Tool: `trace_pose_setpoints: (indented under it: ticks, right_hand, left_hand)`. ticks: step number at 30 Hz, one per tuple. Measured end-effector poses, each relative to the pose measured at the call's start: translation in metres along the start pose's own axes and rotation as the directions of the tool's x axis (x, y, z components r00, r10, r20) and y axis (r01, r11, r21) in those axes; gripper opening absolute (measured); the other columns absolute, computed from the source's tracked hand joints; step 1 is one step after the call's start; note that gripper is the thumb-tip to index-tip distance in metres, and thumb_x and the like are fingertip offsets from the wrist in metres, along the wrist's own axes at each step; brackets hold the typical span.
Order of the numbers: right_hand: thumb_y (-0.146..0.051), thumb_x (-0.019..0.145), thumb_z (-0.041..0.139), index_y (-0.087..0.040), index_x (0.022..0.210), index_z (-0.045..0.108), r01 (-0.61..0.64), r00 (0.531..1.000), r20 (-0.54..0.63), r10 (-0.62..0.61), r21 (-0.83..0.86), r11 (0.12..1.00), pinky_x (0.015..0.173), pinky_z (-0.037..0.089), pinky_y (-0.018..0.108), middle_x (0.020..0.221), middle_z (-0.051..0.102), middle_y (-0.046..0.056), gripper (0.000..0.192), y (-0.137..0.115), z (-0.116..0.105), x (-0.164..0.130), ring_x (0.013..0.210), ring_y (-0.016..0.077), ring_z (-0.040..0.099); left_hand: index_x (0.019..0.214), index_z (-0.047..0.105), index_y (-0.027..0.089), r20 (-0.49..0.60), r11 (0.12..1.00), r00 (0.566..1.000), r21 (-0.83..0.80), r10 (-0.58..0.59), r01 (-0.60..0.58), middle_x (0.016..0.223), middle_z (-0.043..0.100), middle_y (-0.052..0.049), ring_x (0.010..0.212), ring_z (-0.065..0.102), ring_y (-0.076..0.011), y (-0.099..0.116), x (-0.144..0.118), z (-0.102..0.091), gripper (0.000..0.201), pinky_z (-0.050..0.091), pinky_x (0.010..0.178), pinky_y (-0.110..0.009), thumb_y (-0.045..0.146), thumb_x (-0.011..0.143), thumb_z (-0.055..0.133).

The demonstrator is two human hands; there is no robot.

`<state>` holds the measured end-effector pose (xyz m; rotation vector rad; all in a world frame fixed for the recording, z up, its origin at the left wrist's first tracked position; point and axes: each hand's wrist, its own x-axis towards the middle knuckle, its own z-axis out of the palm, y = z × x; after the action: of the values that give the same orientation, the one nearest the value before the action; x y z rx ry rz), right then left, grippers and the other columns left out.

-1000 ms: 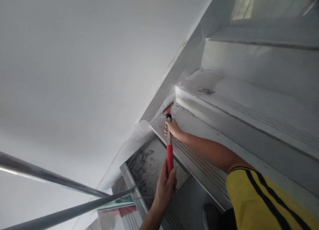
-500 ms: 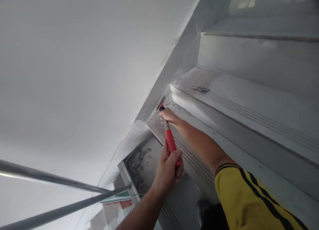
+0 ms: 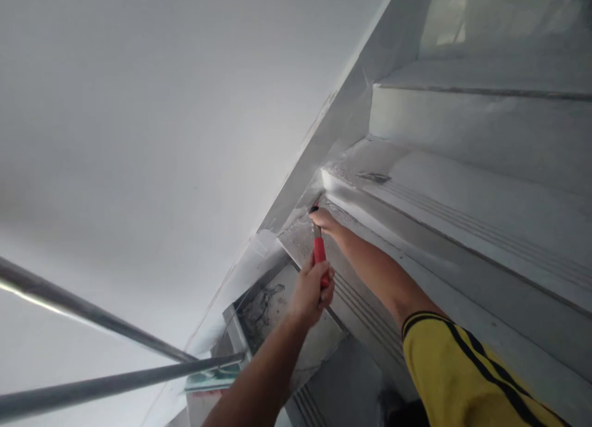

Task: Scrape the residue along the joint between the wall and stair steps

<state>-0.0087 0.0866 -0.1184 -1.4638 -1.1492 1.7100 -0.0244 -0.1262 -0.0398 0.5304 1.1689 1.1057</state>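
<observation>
From my remote view: a red-handled tool (image 3: 319,249) with a grey shaft lies over a hard, speckled stair tread (image 3: 300,245), its head at the inner corner between smooth skirting (image 3: 298,190) and riser (image 3: 407,236); I cannot tell whether it touches. The matte wall (image 3: 161,137) bounds the left; the tread extends rightward past parallel grooves. My left grip (image 3: 314,287) wraps the handle, forearm slanting upward; my right grip (image 3: 322,219) clasps the shaft near the head, arm reaching across.
</observation>
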Motion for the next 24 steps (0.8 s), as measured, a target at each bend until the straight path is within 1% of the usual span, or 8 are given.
trace_pose_setpoints:
  ticks: [3, 5, 9, 13, 15, 19, 22, 24]
  right_hand:
    - [-0.007, 0.075, 0.058, -0.015, 0.065, 0.054, -0.010, 1.000, 0.009, 0.011, -0.112, 0.994, 0.042, 0.038, 0.018, 0.043, 0.045, -0.001, 0.013, 0.003, 0.000, 0.010, 0.044, 0.0120, 0.049]
    - [-0.006, 0.075, 0.055, -0.015, 0.064, 0.052, 0.010, 1.000, 0.008, -0.009, -0.111, 0.994, 0.042, 0.038, 0.019, 0.043, 0.044, -0.001, 0.015, 0.007, -0.001, 0.013, 0.043, 0.0121, 0.048]
    - [-0.007, 0.076, 0.053, -0.016, 0.064, 0.048, -0.012, 1.000, 0.020, 0.012, 0.001, 1.000, 0.039, 0.036, 0.019, 0.040, 0.041, -0.003, 0.016, 0.009, -0.010, 0.007, 0.038, 0.0113, 0.044]
    - [-0.010, 0.076, 0.055, -0.016, 0.067, 0.047, -0.002, 0.987, 0.160, -0.019, 0.126, 0.992, 0.038, 0.037, 0.020, 0.040, 0.042, -0.003, 0.013, 0.003, -0.009, -0.006, 0.036, 0.0111, 0.043]
    - [-0.010, 0.075, 0.055, -0.016, 0.069, 0.047, -0.012, 0.985, 0.170, -0.018, 0.174, 0.985, 0.038, 0.037, 0.019, 0.039, 0.041, -0.004, 0.011, 0.003, -0.009, -0.007, 0.036, 0.0104, 0.043]
    - [-0.008, 0.076, 0.050, -0.016, 0.071, 0.048, -0.100, 0.990, 0.117, 0.076, 0.213, 0.972, 0.036, 0.033, 0.019, 0.037, 0.038, -0.005, 0.009, 0.012, -0.016, 0.005, 0.036, 0.0107, 0.041]
    - [-0.010, 0.078, 0.049, -0.015, 0.073, 0.048, -0.104, 0.981, 0.184, 0.060, 0.240, 0.965, 0.037, 0.032, 0.019, 0.038, 0.040, -0.005, 0.008, 0.013, -0.026, 0.012, 0.036, 0.0101, 0.040]
    - [-0.010, 0.081, 0.047, -0.015, 0.074, 0.048, -0.108, 0.973, 0.225, 0.055, 0.230, 0.967, 0.040, 0.031, 0.018, 0.037, 0.038, -0.006, 0.009, 0.011, -0.033, 0.013, 0.035, 0.0084, 0.037]
  left_hand:
    - [0.090, 0.041, 0.021, -0.020, 1.000, 0.999, 0.015, -0.026, 0.026, 0.056, 0.040, 0.009, 0.030, 0.022, -0.0029, -0.002, -0.003, 0.003, 0.022, 0.015, 0.028, -0.015, 0.034, 0.076, 0.053]
    - [0.092, 0.041, 0.021, -0.020, 1.000, 1.000, 0.009, -0.017, 0.017, 0.058, 0.041, 0.009, 0.030, 0.022, -0.0024, 0.000, -0.001, 0.008, 0.024, 0.014, 0.028, -0.015, 0.033, 0.075, 0.054]
    - [0.099, 0.043, 0.022, -0.061, 0.998, 0.997, 0.040, -0.055, 0.058, 0.060, 0.043, 0.008, 0.030, 0.026, -0.0021, -0.003, 0.008, 0.022, 0.031, 0.013, 0.029, -0.015, 0.032, 0.072, 0.055]
    - [0.115, 0.042, 0.021, -0.086, 0.980, 0.984, 0.112, -0.153, 0.162, 0.052, 0.040, 0.010, 0.029, 0.027, -0.0036, -0.010, -0.002, 0.033, 0.044, 0.020, 0.030, -0.015, 0.043, 0.078, 0.053]
    - [0.118, 0.040, 0.021, -0.093, 0.971, 0.980, 0.150, -0.176, 0.188, 0.050, 0.039, 0.010, 0.028, 0.027, -0.0048, -0.009, -0.004, 0.034, 0.047, 0.020, 0.029, -0.016, 0.044, 0.079, 0.053]
    - [0.111, 0.041, 0.021, -0.089, 0.980, 0.991, 0.168, -0.096, 0.110, 0.057, 0.045, 0.008, 0.029, 0.027, -0.0032, -0.001, 0.011, 0.036, 0.041, 0.016, 0.027, -0.014, 0.037, 0.077, 0.056]
    - [0.114, 0.038, 0.023, -0.022, 0.980, 0.996, 0.178, -0.085, 0.088, 0.065, 0.051, 0.007, 0.029, 0.030, -0.0026, 0.002, 0.023, 0.043, 0.045, 0.020, 0.027, -0.014, 0.042, 0.079, 0.057]
    - [0.115, 0.036, 0.022, 0.028, 0.983, 0.997, 0.170, -0.071, 0.066, 0.064, 0.051, 0.006, 0.029, 0.031, -0.0035, 0.001, 0.029, 0.049, 0.049, 0.024, 0.027, -0.015, 0.048, 0.079, 0.057]
